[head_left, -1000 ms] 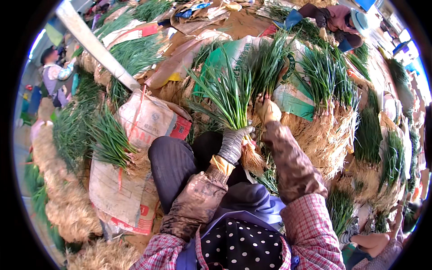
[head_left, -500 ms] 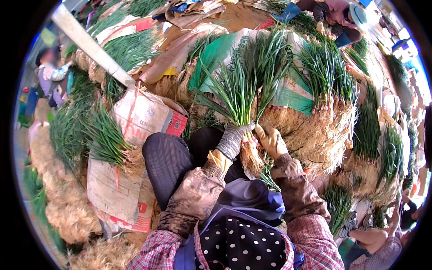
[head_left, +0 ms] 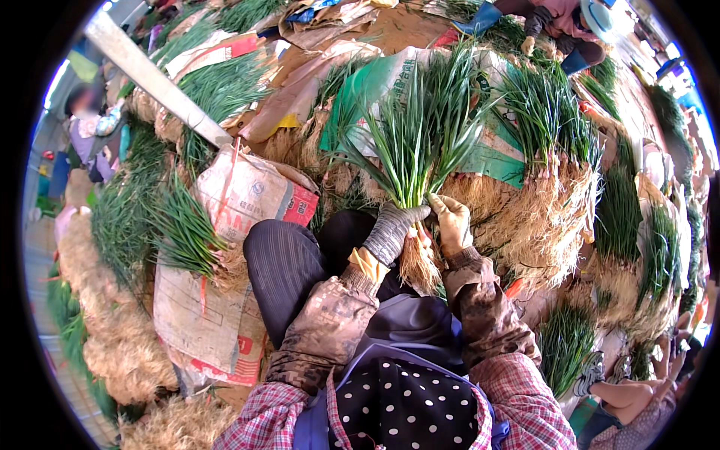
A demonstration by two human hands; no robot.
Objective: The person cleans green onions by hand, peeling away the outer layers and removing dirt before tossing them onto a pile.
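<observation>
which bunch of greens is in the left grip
The central bunch: the left grip wraps around its base, above dangling roots. The bunch on the left sack and the right-hand bunches are unheld.

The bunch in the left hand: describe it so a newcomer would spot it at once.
Start at the black dotted cloth at the bottom centre and go up to the grey-gloved left hand. The bunch it grips has long green leaves fanning upward and pale, stringy roots hanging below. Unlike the bunches piled to its right, this one is held in the person's hand.
</observation>
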